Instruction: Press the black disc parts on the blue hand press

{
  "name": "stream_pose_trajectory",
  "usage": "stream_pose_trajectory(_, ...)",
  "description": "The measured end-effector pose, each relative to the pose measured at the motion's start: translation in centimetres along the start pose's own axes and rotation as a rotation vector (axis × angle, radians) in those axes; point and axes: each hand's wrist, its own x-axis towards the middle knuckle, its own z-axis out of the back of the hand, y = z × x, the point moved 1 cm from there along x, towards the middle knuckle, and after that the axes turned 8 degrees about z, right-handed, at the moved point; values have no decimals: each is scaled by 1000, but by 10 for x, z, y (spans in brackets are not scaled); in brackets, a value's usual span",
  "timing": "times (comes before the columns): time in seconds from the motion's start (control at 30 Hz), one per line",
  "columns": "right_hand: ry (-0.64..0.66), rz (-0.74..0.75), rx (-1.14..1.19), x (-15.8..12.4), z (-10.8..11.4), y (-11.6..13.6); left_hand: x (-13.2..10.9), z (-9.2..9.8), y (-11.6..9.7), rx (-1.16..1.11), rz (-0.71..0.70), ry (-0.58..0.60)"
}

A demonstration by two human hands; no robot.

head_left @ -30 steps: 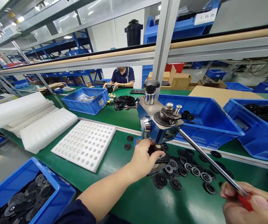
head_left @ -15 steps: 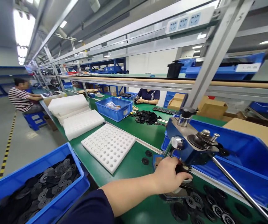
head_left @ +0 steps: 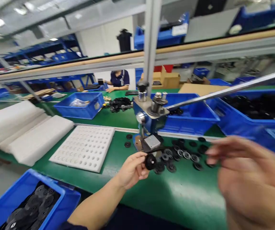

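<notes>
My left hand (head_left: 133,171) pinches a round black plastic disc (head_left: 150,161) by its edge, in front of the press. My right hand (head_left: 252,179) is in the air at the right, smeared by motion, so I cannot make out whether its fingers hold anything. Behind my left hand stands a blue hand press (head_left: 149,115) with a metal plate (head_left: 152,141) at its base. Its long lever (head_left: 223,92) slants up to the right. Loose black discs (head_left: 171,167) lie on the green table between my hands.
A white foam tray (head_left: 85,147) with rows of holes lies left of the press, beside stacked foam sheets (head_left: 41,137). A blue bin of black discs (head_left: 32,204) is at lower left. More blue bins (head_left: 187,124) stand behind the press. A co-worker (head_left: 119,80) sits across the table.
My view has swung right. My left hand has come away from the press and now has a black disc in it. The lever has swung up, and my right hand has come into view.
</notes>
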Motion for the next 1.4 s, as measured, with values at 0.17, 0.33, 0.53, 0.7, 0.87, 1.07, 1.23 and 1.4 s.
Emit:
stream_pose_trajectory(0.17,550,-65,-138,-84,-22,-32,-10,26,52,-295,415,164)
stream_pose_trajectory(0.33,576,-167,-151,-129,-13,-50,-15,34,87,-285,622,164)
stream_pose_trajectory(0.53,527,-220,-169,-135,-2,-51,-12,29,94,-217,653,191)
stream_pose_trajectory(0.7,519,-260,-150,-138,-1,-52,-12,31,96,-212,655,199)
stream_pose_trajectory(0.87,531,-375,-120,-142,-2,-55,-14,34,95,-215,669,200)
stream_pose_trajectory(1.07,563,-512,-80,-140,-2,-56,-15,32,92,-89,464,7)
stream_pose_trajectory(1.23,583,-580,-46,-140,-2,-56,-17,29,88,100,331,-100)
stream_pose_trajectory(1.4,583,-579,14,-140,0,-60,-16,28,85,153,326,-116)
